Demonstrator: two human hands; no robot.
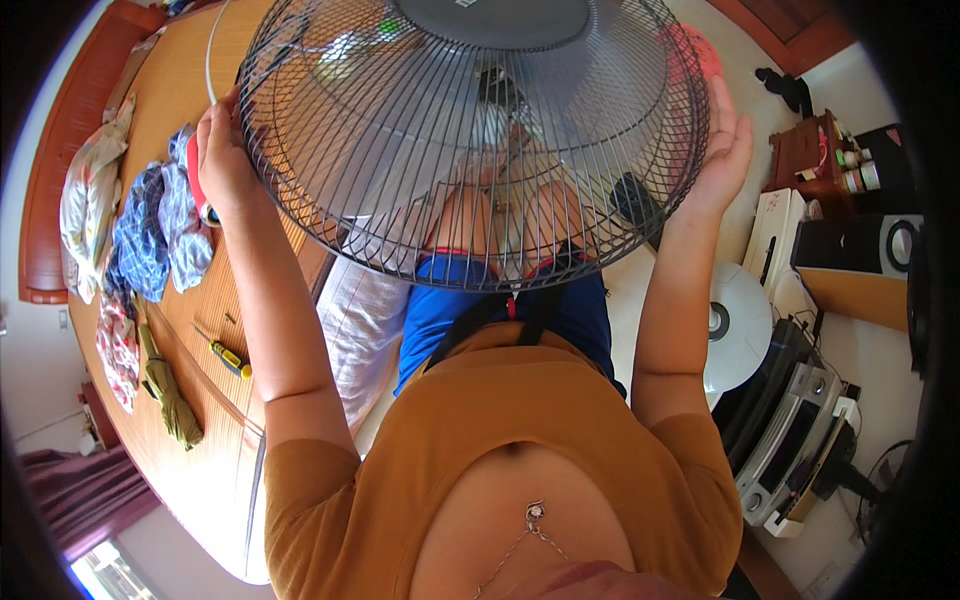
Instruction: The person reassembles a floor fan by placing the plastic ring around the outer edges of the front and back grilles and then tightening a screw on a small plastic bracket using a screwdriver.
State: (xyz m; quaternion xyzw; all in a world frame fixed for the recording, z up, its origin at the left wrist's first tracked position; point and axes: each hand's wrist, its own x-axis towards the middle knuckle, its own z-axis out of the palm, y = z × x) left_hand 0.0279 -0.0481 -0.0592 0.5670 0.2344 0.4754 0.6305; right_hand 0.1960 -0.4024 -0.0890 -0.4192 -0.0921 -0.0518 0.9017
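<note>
A black caged fan (475, 140) sits before the person's blue shorts (590, 330). The left hand (226, 152) curves at its rim, its grip impossible to tell; the right hand (722, 152) lies open against the opposite edge, probably to steady the broad cage.

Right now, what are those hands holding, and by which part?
The left hand and right hand hold a wire fan cover by opposite sides of its rim.

No lettering is showing legibly. A small pale marking (466, 3) is sitting on the dark grey round centre plate (495, 25) of the black wire fan guard (470, 262); the picture's top edge is cropping it, leaving it unreadable.
</note>
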